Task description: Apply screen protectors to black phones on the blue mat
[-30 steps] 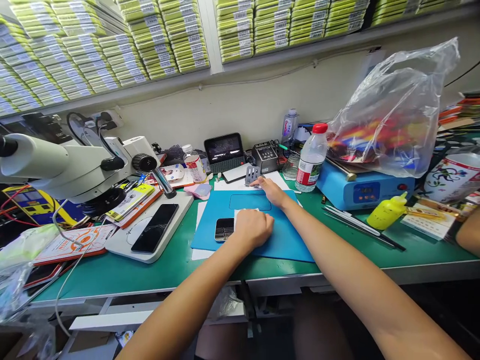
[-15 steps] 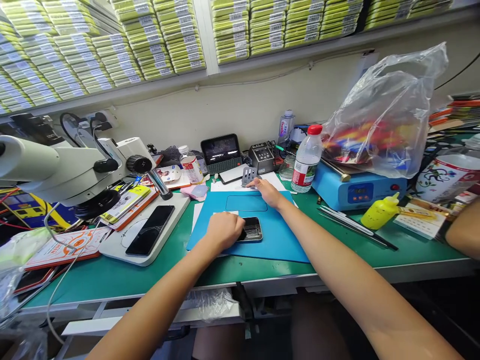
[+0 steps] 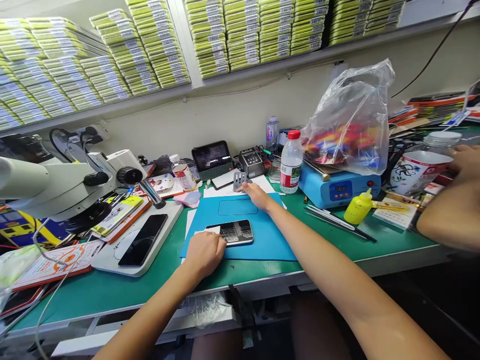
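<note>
A phone (image 3: pixel 243 231) with dark, silvery stripes on its face lies on the blue mat (image 3: pixel 262 245) before me. At its left end is my left hand (image 3: pixel 205 250), knuckles up and fingers curled in. A bit of something white (image 3: pixel 213 230) shows just behind those fingers; what they hold is hidden. My right hand (image 3: pixel 258 196) reaches over the mat's far edge, its fingers closed at the lower part of a grey slotted plate (image 3: pixel 239 180) that stands upright. A phone outline is drawn on the mat between my hands.
A microscope (image 3: pixel 93 182) with a dark phone (image 3: pixel 143 240) on its base stands left. To the right are a red-capped bottle (image 3: pixel 291 167), a blue heating unit (image 3: pixel 333 187) under a plastic bag, tweezers (image 3: pixel 333 218) and a yellow bottle (image 3: pixel 358 207). Another person's arm (image 3: pixel 450 215) enters at right.
My left hand has slid left and towards me, uncovering more of the phone. My right hand keeps its place at the slotted plate. The view has turned right, showing more of the other person's arm.
</note>
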A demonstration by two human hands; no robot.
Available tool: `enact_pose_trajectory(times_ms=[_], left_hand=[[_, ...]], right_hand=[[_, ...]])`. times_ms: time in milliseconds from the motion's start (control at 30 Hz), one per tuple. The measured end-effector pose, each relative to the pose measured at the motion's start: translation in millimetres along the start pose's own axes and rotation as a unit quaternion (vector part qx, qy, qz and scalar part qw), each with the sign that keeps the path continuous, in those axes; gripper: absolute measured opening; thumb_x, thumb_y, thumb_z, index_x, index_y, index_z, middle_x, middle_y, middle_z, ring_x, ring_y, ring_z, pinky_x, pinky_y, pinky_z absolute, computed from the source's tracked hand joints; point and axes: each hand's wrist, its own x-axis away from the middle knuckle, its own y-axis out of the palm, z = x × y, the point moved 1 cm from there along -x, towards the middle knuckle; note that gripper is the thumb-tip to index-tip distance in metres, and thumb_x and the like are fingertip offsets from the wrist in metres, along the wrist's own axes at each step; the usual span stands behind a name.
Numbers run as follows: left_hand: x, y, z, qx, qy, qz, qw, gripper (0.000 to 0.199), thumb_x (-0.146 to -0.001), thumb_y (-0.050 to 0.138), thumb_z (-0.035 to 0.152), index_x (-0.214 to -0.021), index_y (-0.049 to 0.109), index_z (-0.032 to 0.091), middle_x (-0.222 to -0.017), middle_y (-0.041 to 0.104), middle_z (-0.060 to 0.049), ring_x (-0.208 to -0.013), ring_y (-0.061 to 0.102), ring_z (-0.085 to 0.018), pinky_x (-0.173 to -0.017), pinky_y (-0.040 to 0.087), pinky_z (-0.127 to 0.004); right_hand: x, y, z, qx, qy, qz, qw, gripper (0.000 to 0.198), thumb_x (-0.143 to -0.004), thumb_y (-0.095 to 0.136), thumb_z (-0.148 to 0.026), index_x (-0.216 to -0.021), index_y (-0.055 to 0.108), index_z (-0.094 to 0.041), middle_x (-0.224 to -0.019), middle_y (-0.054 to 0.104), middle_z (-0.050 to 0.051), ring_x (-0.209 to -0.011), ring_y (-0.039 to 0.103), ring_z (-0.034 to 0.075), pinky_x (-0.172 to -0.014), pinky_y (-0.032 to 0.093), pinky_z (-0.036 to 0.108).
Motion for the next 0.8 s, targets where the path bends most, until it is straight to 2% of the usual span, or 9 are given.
enact_pose_trajectory(times_ms=[267, 367, 500, 600, 800], left_hand=[[-39.2, -3.5, 49.3, 0.05, 0.058, 0.017, 0.997, 0.045, -0.097, 0.037, 0.03, -0.085, 0.077, 0.013, -0.095, 0.076, -0.016, -0.088, 0.071, -0.027, -0.076, 0.046, -0.036], [-57.9, -7.4, 56.9, 0.068, 0.075, 0.018, 0.995, 0.047, -0.098, 0.036, 0.032, -0.09, 0.077, 0.012, -0.097, 0.076, -0.017, -0.088, 0.072, -0.028, -0.076, 0.048, -0.036], [-76.6, -11.0, 47.0, 0.076, 0.11, 0.009, 0.991, 0.05, -0.099, 0.034, 0.036, -0.092, 0.078, 0.012, -0.1, 0.076, -0.017, -0.093, 0.071, -0.03, -0.075, 0.049, -0.036], [-78.7, -11.8, 31.4, 0.072, 0.131, 0.0, 0.989, 0.047, -0.099, 0.036, 0.035, -0.089, 0.077, 0.014, -0.098, 0.076, -0.016, -0.094, 0.07, -0.029, -0.077, 0.048, -0.035], [-40.1, -6.2, -5.0, 0.055, 0.103, -0.005, 0.993, 0.043, -0.096, 0.037, 0.027, -0.079, 0.074, 0.015, -0.09, 0.075, -0.015, -0.087, 0.069, -0.028, -0.076, 0.045, -0.035]], right_hand=[[-5.7, 3.3, 3.3, 0.001, -0.007, 0.006, 1.0, 0.094, -0.084, 0.013, -0.087, -0.1, 0.08, -0.024, -0.117, 0.073, 0.011, -0.12, 0.057, 0.033, -0.109, 0.036, 0.052], [-9.6, 4.9, 8.0, -0.013, 0.005, 0.007, 1.0, 0.093, -0.084, 0.014, -0.088, -0.1, 0.08, -0.024, -0.117, 0.073, 0.011, -0.117, 0.06, 0.033, -0.105, 0.041, 0.051], [-13.9, 8.1, 15.0, -0.035, 0.013, 0.011, 0.999, 0.092, -0.083, 0.019, -0.088, -0.101, 0.08, -0.022, -0.12, 0.072, 0.013, -0.118, 0.06, 0.034, -0.1, 0.046, 0.049], [-14.2, 9.2, 17.5, -0.028, 0.022, 0.015, 0.999, 0.09, -0.085, 0.019, -0.087, -0.102, 0.08, -0.022, -0.12, 0.072, 0.012, -0.118, 0.061, 0.033, -0.1, 0.046, 0.049], [-10.2, 6.9, 9.5, -0.01, 0.017, 0.007, 1.0, 0.091, -0.086, 0.016, -0.085, -0.104, 0.079, -0.022, -0.123, 0.07, 0.013, -0.12, 0.059, 0.033, -0.102, 0.045, 0.049]])
